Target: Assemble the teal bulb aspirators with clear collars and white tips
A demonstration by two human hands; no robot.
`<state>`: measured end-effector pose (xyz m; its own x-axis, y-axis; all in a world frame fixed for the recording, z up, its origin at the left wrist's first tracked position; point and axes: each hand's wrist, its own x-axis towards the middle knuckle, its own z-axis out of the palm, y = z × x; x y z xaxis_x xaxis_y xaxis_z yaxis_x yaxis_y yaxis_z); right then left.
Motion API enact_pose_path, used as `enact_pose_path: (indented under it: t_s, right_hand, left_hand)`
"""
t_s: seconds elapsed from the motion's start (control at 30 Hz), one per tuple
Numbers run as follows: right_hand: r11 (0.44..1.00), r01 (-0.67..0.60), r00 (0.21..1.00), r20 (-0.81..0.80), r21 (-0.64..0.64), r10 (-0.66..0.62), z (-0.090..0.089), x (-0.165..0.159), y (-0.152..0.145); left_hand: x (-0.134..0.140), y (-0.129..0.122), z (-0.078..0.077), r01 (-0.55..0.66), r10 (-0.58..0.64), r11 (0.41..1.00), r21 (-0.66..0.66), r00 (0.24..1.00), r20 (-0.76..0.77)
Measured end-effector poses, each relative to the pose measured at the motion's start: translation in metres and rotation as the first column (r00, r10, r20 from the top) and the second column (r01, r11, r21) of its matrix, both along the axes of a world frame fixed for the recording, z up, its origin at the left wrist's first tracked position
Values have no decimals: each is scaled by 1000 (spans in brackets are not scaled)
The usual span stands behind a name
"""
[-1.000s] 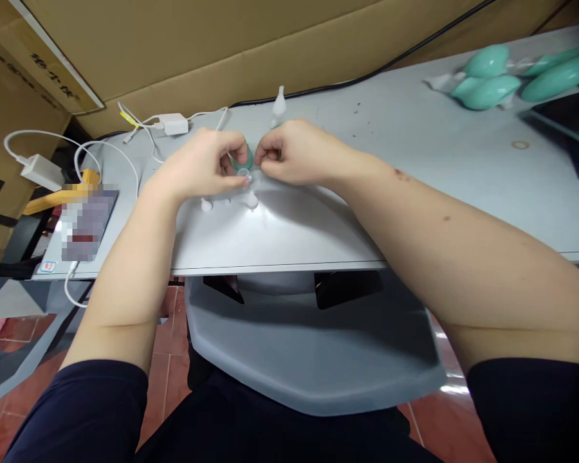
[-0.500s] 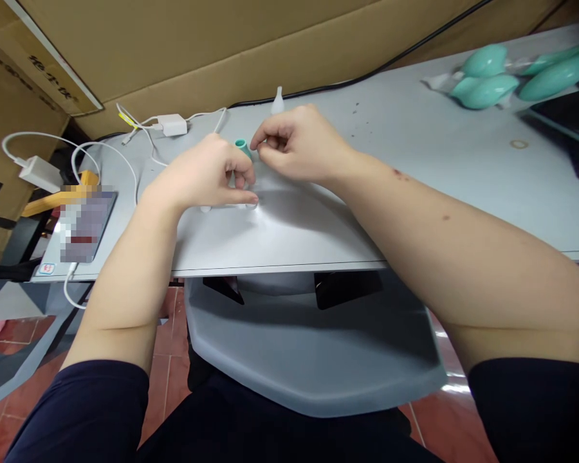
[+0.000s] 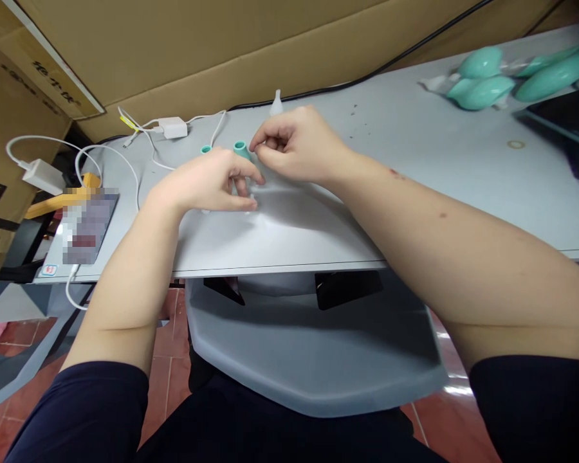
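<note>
My left hand (image 3: 215,183) is over the table, thumb and fingers apart beside a small clear-white piece (image 3: 249,207) that is mostly hidden. To its right, my right hand (image 3: 299,145) has its fingers curled and thumb and index close together; anything between them is hidden. Just left of those fingertips stands a teal hollow cylinder (image 3: 242,149) with an open round top. A second teal ring-topped piece (image 3: 206,150) shows behind my left hand, its lower part covered. Behind my right hand stands a translucent white pointed nozzle (image 3: 276,104).
White chargers (image 3: 172,127) and cables lie at the back left, with a phone (image 3: 91,228) at the left edge. Several glossy teal rounded parts (image 3: 482,90) lie back right, near a dark device (image 3: 569,125). A cardboard wall (image 3: 251,51) and a black cable border the back.
My left fingers have spread apart from the small clear-white piece, and the hand has shifted slightly down, uncovering the second teal ring. My right hand has hardly moved.
</note>
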<state>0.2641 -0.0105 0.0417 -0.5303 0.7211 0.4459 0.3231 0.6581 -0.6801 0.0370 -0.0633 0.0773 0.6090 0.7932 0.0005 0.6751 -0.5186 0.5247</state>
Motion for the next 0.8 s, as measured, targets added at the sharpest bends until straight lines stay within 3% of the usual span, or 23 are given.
enact_pose_path:
  t_s: [0.13, 0.23, 0.33, 0.4, 0.47, 0.6, 0.8]
  right_hand:
    - [1000, -9, 1000, 13, -1, 9, 1, 1, -1]
    - [1000, -17, 1000, -1, -22, 17, 4, 1, -2]
    - [990, -45, 994, -109, -137, 30, 7, -1, -3]
    - [969, -78, 975, -223, -235, 24, 9, -2, -4]
    - [954, -115, 948, -318, -277, 22, 10, -2, -5]
    - [953, -144, 935, -352, -267, 42, 10, -3, -8]
    - [950, -126, 941, -339, -284, 23, 9, -4, -10]
  left_hand:
    - [2, 0, -2, 32, -30, 998, 50, 999, -40]
    - [0, -1, -1, -5, 5, 1000, -22, 1000, 8]
    - [-5, 3, 0, -73, 80, 997, -38, 965, 250]
    - [-9, 10, -1, -133, 100, 990, 36, 871, 482]
    - [-12, 19, -3, -191, 111, 979, 70, 786, 608]
    - [-14, 33, -9, -270, 189, 962, 39, 763, 618]
    - [-13, 32, -16, -221, 148, 975, 40, 765, 627]
